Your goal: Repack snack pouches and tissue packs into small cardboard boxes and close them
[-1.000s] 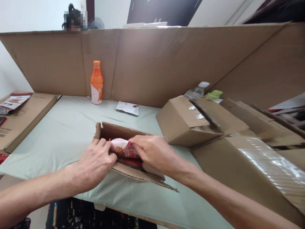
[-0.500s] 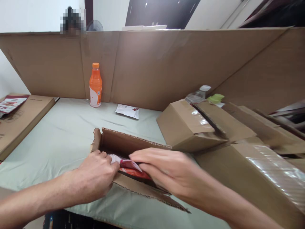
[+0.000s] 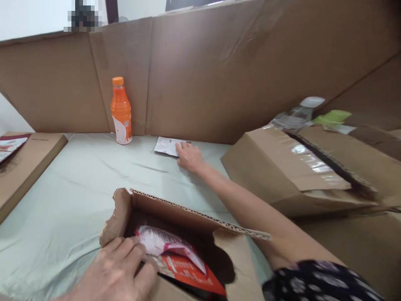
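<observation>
My left hand [image 3: 117,265] is closed over the near left rim of an open cardboard box [image 3: 188,211], its fingertips just inside. In the box lie a white and pink packet [image 3: 167,242], crumpled, and a red-orange packet [image 3: 191,269] partly beneath it. My right hand [image 3: 190,156] stretches across the table, fingers extended and resting on the right part of a small white packet [image 3: 165,145]. That packet lies flat on the cloth, its right end hidden under the fingers.
An orange bottle [image 3: 121,110] stands upright before the tall cardboard wall [image 3: 200,75]. Large cartons [image 3: 269,167] sit at the right, with a clear plastic bottle [image 3: 297,113] and a green item [image 3: 333,119] behind. At the left is a flat carton [image 3: 34,167] bearing a printed packet [image 3: 11,146].
My right hand has left the box and reached forward to the small white packet. My left hand stays at the box rim. The view has tilted down, and the box looks nearer.
</observation>
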`<state>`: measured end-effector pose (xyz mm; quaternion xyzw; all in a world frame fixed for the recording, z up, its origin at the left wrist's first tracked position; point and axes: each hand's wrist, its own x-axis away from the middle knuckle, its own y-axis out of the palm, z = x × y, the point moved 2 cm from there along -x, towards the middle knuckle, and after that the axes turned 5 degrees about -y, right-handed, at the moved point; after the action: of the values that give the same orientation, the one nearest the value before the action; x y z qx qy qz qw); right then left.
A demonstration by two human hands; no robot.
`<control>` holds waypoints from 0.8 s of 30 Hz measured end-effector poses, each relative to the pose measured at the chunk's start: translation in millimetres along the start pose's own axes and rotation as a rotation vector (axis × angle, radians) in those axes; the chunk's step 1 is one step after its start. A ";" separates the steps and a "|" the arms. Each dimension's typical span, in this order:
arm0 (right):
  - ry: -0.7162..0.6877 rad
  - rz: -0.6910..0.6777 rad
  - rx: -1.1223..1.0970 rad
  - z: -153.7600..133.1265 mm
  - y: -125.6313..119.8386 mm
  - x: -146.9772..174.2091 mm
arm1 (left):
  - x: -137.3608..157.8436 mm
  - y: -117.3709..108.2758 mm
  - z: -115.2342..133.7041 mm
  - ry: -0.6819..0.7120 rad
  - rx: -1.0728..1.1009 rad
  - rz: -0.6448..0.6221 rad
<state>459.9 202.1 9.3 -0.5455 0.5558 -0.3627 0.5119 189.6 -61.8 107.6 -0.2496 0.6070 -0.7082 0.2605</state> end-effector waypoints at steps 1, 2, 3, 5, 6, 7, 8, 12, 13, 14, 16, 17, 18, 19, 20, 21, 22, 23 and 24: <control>0.009 0.009 -0.015 0.8 7.0 -5.5 | 0.1 1.2 -0.8 0.010 -0.022 0.026; 0.020 0.016 -0.038 1.8 10.6 -9.8 | -0.2 1.3 -1.1 0.016 -0.038 0.039; 0.033 0.025 -0.067 3.3 11.2 -12.9 | -0.8 0.3 -0.7 0.018 -0.048 0.038; 0.059 0.053 -0.143 7.4 4.4 -14.7 | -2.4 -4.8 2.0 0.002 -0.043 -0.006; 0.072 0.074 -0.183 9.8 -2.4 -12.6 | -3.2 -8.3 4.1 -0.011 -0.030 -0.033; 0.082 0.103 -0.231 12.0 -11.3 -7.7 | -3.9 -11.8 6.2 -0.028 -0.015 -0.061; 0.084 0.141 -0.295 13.4 -22.3 0.4 | -4.5 -14.9 8.2 -0.044 0.002 -0.089; 0.028 0.320 -0.604 4.4 -87.8 68.4 | -6.7 -18.3 11.3 -0.073 0.051 -0.167; -0.006 0.358 -0.670 -2.8 -108.2 92.5 | -7.2 -17.5 11.0 -0.076 0.058 -0.172; -0.064 0.452 -0.856 -11.3 -129.4 117.8 | -7.8 -16.5 10.4 -0.084 0.061 -0.175; -0.153 0.543 -0.964 -31.8 -167.0 165.7 | -8.9 -14.8 9.3 -0.103 0.057 -0.169; -0.196 0.569 -0.934 -42.8 -182.0 186.2 | -9.3 -14.2 9.0 -0.114 0.050 -0.167; -0.260 0.549 -0.859 -54.3 -193.0 202.8 | -9.6 -13.8 9.0 -0.123 0.043 -0.168; -0.341 0.494 -0.764 -65.9 -199.8 215.4 | -9.7 -13.7 9.2 -0.130 0.038 -0.165; -0.433 0.411 -0.667 -77.0 -202.2 224.0 | -9.6 -13.9 9.6 -0.138 0.035 -0.159; -0.522 0.309 -0.568 -87.2 -200.3 229.1 | -9.3 -14.4 10.1 -0.144 0.035 -0.148; -0.585 0.199 -0.461 -96.1 -194.8 231.0 | -8.8 -15.1 10.8 -0.148 0.038 -0.135; -0.606 0.081 -0.342 -103.5 -186.2 230.2 | -8.1 -16.1 11.6 -0.148 0.039 -0.120; -0.584 -0.037 -0.216 -109.3 -175.6 227.5 | -7.2 -17.1 12.5 -0.145 0.037 -0.108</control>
<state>422.9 -62.2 162.0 -0.6879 0.4105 -0.1390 0.5822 202.1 -63.9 126.0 -0.3277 0.5592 -0.7121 0.2699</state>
